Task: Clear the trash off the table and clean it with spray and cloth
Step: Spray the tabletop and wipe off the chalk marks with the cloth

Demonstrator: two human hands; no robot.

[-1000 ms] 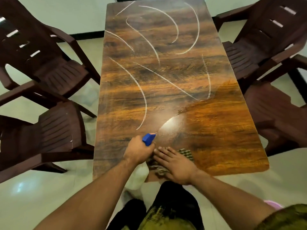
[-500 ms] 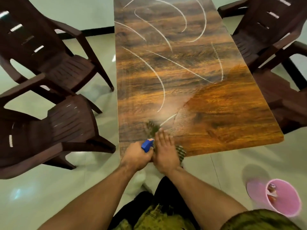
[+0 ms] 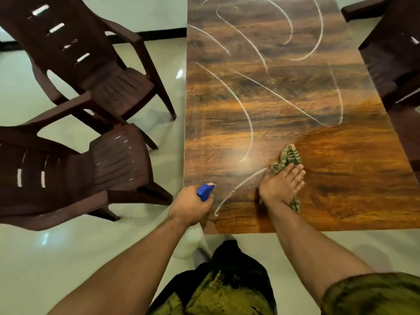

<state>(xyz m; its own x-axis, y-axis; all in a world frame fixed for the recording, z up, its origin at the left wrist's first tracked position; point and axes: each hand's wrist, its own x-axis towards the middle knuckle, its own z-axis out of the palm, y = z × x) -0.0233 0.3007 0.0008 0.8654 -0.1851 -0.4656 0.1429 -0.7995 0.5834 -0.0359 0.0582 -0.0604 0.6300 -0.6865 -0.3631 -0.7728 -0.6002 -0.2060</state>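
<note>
- The tabletop [image 3: 284, 105] is a long, glossy wood-grain slab running away from the person, its near edge just ahead of their body.
- Thin white curved streaks [image 3: 248, 123] cross its far and left parts, and one more arcs toward the near left corner. The near right part shows a deeper, richer orange.
- A soft glare sits on the surface just left of the cloth.
- The floor [image 3: 68, 258] is pale and shiny, and a black skirting strip [image 3: 159, 34] runs along the far wall.
- Two dark brown plastic armchairs stand left of the tabletop: the far chair [image 3: 102, 71] is turned at an angle, and the near chair [image 3: 95, 173] has its seat close to the left edge.
- Another dark chair [image 3: 395, 53] stands close against the right edge, partly cut off by the frame.
- The left grip [image 3: 191, 206] is curled tight around the neck of the spray bottle [image 3: 205, 190] at the near left corner. The blue trigger head pokes out above the knuckles, aimed over the tabletop. The white body hangs below the hand, blurred, beside the near edge.
- The right grip [image 3: 281, 185] lies flat with its fingers straight and close together, pressing the striped green cloth [image 3: 288, 156] onto the tabletop. The cloth sticks out past the fingertips and shows again beside the wrist.
</note>
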